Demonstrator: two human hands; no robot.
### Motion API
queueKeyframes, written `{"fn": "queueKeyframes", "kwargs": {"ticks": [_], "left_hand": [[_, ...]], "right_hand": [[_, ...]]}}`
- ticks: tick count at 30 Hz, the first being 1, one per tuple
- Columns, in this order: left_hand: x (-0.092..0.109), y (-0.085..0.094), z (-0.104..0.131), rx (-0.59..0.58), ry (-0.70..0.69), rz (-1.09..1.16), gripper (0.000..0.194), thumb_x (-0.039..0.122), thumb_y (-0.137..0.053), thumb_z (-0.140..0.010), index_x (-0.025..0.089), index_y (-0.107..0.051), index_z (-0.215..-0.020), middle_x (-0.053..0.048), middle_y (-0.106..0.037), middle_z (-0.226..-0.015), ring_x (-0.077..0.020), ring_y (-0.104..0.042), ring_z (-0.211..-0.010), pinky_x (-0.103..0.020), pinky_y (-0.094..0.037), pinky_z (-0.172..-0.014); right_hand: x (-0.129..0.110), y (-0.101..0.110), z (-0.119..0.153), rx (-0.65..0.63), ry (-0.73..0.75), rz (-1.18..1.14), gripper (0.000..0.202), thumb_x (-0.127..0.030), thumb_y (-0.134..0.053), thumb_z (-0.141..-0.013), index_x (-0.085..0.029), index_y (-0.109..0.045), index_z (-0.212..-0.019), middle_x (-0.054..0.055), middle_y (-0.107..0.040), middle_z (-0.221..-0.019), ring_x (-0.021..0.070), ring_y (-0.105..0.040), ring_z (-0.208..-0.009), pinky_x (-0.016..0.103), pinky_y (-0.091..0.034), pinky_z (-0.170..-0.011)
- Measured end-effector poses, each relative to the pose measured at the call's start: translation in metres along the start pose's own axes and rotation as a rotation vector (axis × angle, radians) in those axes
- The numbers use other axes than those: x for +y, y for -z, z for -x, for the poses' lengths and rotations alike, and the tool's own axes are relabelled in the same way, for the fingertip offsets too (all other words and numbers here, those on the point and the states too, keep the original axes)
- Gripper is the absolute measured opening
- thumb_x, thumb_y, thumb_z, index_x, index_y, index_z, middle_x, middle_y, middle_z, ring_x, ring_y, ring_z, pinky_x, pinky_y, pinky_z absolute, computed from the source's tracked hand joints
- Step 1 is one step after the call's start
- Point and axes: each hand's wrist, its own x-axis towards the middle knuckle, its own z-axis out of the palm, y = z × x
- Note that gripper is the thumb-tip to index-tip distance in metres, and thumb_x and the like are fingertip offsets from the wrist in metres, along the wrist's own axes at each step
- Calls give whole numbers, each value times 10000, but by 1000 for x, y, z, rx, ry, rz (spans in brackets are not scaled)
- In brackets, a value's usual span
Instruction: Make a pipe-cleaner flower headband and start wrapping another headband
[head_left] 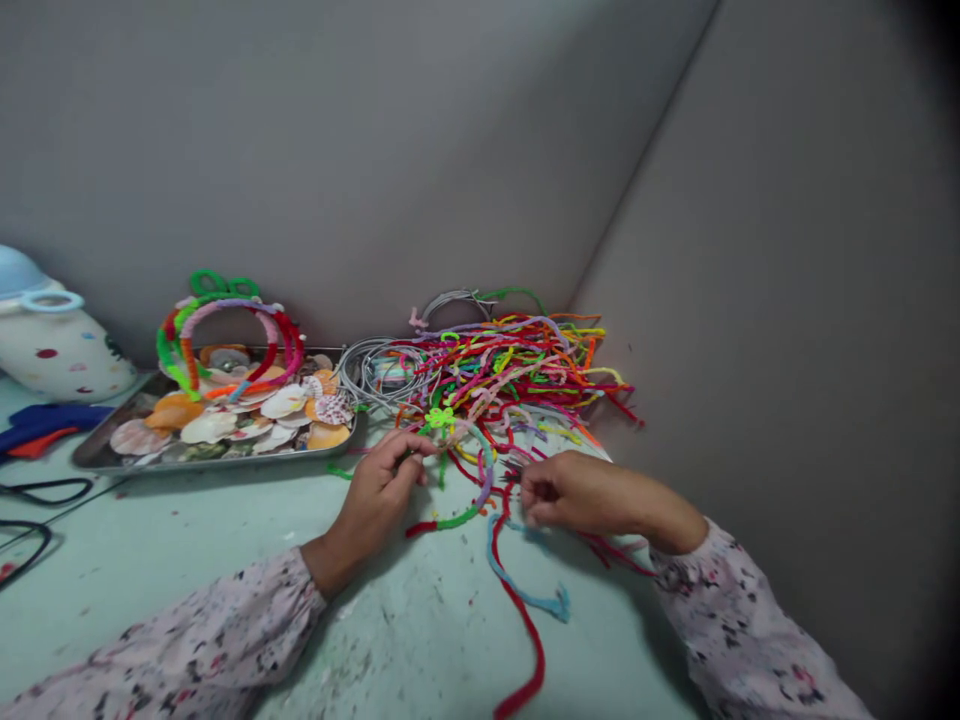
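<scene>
My left hand (386,485) is closed in a pinch at the upper end of a part-round hoop (486,490) wrapped in pink, purple, green and red pipe cleaner. A bright green flower shape (440,417) shows just above those fingertips. My right hand (559,490) is closed to the right of the hoop, apart from it. Small dark, blurred tips stick out beside its fingers; I cannot make out what they belong to. Below it, a light blue pipe cleaner (517,590) and a long red pipe cleaner (534,650) lie on the table.
Behind my hands lies a heap of coloured pipe cleaners (525,360), with coils of grey wire (375,370) beside it. A metal tray (225,468) holds seashells, with wrapped hoops (187,360) standing on them. A spotted white container (60,345) and scissors handles (45,490) are leftmost. Grey walls close off back and right.
</scene>
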Motion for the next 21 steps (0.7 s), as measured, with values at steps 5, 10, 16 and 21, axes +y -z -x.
{"fn": "queueKeyframes", "kwargs": {"ticks": [5,10,16,21], "left_hand": [[1,0,-1,12,24,-24,190,180,-450,-840,188,-624,-916,5,-572,-749,-150,-553,-697,-272,-399,-679],[1,0,-1,23,14,-47,193,191,-449,-838,184,-628,-910,1,-576,-749,-158,-550,-709,-270,-393,-676],[2,1,-1,27,-6,-62,192,167,-450,-820,184,-627,-892,1,-575,-738,-166,-555,-728,-273,-399,-686],[5,1,-1,20,-15,-62,184,170,-459,-818,178,-635,-872,-11,-589,-766,-167,-561,-747,-272,-417,-688]], "right_hand": [[-5,2,9,-282,-49,-33,287,-449,-687,-697,-183,-706,-801,-8,-651,-678,108,-532,-590,194,-341,-511],[-14,-6,13,-343,-38,-22,399,-518,-719,-629,-225,-715,-900,-4,-690,-753,126,-576,-623,205,-359,-521],[-19,-18,12,-293,-97,83,298,-449,-741,-615,-231,-697,-813,-17,-650,-649,122,-530,-548,224,-320,-491],[-20,-13,7,-413,20,-260,146,-221,-649,-717,-199,-634,-861,-62,-564,-582,81,-503,-508,188,-348,-494]]}}
